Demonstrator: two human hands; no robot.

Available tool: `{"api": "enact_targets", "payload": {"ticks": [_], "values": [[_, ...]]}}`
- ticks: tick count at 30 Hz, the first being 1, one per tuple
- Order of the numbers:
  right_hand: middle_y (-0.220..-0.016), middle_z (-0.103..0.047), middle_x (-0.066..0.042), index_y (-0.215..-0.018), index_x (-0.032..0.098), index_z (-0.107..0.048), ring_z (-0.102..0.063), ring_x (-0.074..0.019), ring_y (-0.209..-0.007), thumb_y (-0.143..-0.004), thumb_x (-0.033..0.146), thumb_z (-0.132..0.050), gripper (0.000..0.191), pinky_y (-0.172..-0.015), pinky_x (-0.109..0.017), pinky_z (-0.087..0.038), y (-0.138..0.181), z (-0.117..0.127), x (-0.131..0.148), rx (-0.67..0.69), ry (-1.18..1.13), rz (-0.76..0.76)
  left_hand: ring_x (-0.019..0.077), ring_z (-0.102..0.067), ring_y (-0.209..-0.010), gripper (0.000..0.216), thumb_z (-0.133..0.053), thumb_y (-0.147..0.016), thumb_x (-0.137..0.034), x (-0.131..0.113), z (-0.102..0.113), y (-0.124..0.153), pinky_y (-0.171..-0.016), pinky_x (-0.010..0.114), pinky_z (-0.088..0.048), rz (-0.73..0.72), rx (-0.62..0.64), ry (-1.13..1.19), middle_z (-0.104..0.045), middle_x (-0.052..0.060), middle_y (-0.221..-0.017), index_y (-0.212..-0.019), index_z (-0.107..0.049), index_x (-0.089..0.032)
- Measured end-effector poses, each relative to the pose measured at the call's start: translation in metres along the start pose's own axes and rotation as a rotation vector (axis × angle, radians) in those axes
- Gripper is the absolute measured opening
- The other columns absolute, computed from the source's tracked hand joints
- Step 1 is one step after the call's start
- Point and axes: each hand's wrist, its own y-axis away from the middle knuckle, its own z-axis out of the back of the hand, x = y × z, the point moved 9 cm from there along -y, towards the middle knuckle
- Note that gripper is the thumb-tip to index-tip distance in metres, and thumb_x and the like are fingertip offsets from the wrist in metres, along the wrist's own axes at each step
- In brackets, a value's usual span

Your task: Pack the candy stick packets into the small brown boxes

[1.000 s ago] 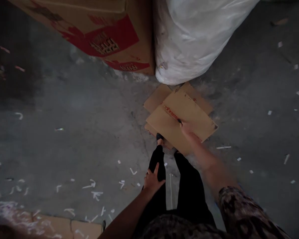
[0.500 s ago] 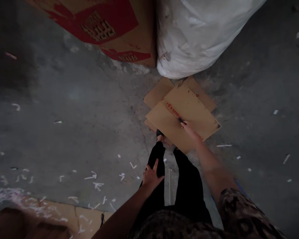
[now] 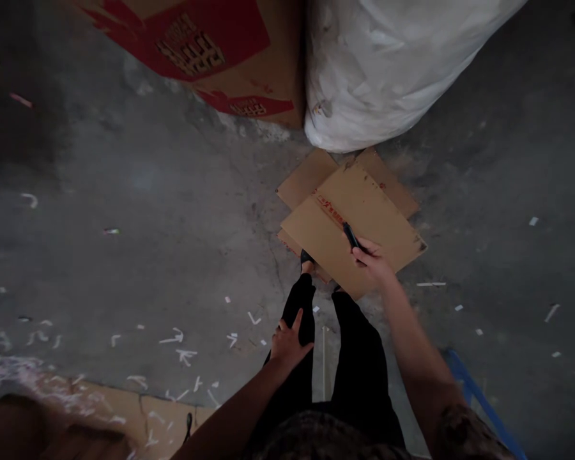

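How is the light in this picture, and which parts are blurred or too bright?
Head view: dim overall, the floor darkest at upper left. Head view: the white sack is brightest, nearly washed out. Head view: the right hand and its dark tool on the cardboard sheet look fairly sharp; the lower left corner is smeared.

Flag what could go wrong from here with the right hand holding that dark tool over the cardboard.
1. The right hand holds the dark tool by the red strip of the top cardboard sheet. If it is a blade, which I cannot tell, a slip toward the body could reach the shoe at the sheet's edge.
2. The loose sheets may slide, since the left hand rests on the leg, not on them.
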Motion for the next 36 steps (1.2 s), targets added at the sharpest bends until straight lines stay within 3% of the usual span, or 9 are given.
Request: {"api": "enact_targets", "payload": {"ticks": [4, 9, 16, 24, 30, 36], "values": [[-0.075, -0.057, 0.001, -0.113, 0.021, -0.075, -0.038, -0.0072, -0.057, -0.068, 0.053, -0.083, 0.056, -0.048, -0.02, -0.026, 0.019, -0.011, 0.025, -0.004, -0.009, 0.023, 0.0352, -0.063, -0.108, 0.107, -0.073, -0.077, -0.058, 0.002, -0.001, -0.002, -0.095, 0.044, -0.047, 0.0, -0.002, 0.009, -0.053, 0.017, -0.125, -0.164, -0.016, -0.034], [-0.071, -0.057, 0.001, -0.112, 0.019, -0.076, -0.036, -0.0065, -0.053, -0.068, 0.056, -0.082, 0.058, -0.045, -0.02, -0.027, 0.04, -0.017, 0.037, -0.048, 0.014, 0.007, 0.0352, -0.063, -0.108, 0.107, -0.072, -0.078, -0.059, 0.003, -0.001, -0.002, -0.096, 0.044, -0.047, -0.004, -0.002, -0.001, -0.053, 0.018, -0.126, -0.165, -0.014, -0.034], [-0.067, -0.051, 0.002, -0.108, 0.022, -0.079, -0.035, -0.0061, -0.051, -0.081, 0.049, -0.078, 0.039, -0.042, -0.019, -0.026, 0.073, -0.027, 0.064, -0.131, 0.056, 0.134, 0.0351, -0.064, -0.107, 0.105, -0.071, -0.079, -0.06, 0.003, 0.003, -0.001, -0.093, 0.042, -0.048, 0.006, 0.008, -0.013, -0.053, 0.018, -0.125, -0.164, -0.015, -0.035], [-0.061, -0.054, 0.001, -0.094, 0.019, -0.081, -0.038, -0.0074, -0.049, -0.086, 0.049, -0.072, 0.032, -0.044, -0.021, -0.028, 0.092, -0.035, 0.088, -0.184, 0.219, 0.225, 0.0338, -0.062, -0.11, 0.105, -0.071, -0.08, -0.058, 0.006, -0.001, -0.002, -0.096, 0.042, -0.045, 0.01, 0.015, -0.008, -0.05, 0.017, -0.128, -0.164, -0.013, -0.034], [-0.06, -0.055, 0.0, -0.086, 0.018, -0.08, -0.039, -0.0072, -0.049, -0.084, 0.048, -0.075, 0.03, -0.043, -0.02, -0.026, 0.094, -0.035, 0.093, -0.232, 0.218, 0.239, 0.0332, -0.063, -0.104, 0.105, -0.072, -0.079, -0.059, 0.008, -0.002, -0.003, -0.091, 0.041, -0.046, -0.002, -0.032, -0.02, -0.051, 0.016, -0.123, -0.164, -0.014, -0.036], [-0.06, -0.049, 0.002, -0.075, 0.018, -0.074, -0.035, -0.0064, -0.049, -0.083, 0.049, -0.076, 0.032, -0.042, -0.02, -0.021, 0.095, -0.036, 0.082, -0.207, 0.098, 0.11, 0.033, -0.063, -0.105, 0.105, -0.071, -0.079, -0.062, 0.01, -0.006, -0.004, -0.092, 0.041, -0.046, -0.013, -0.051, -0.028, -0.051, 0.016, -0.123, -0.164, -0.014, -0.036]]}}
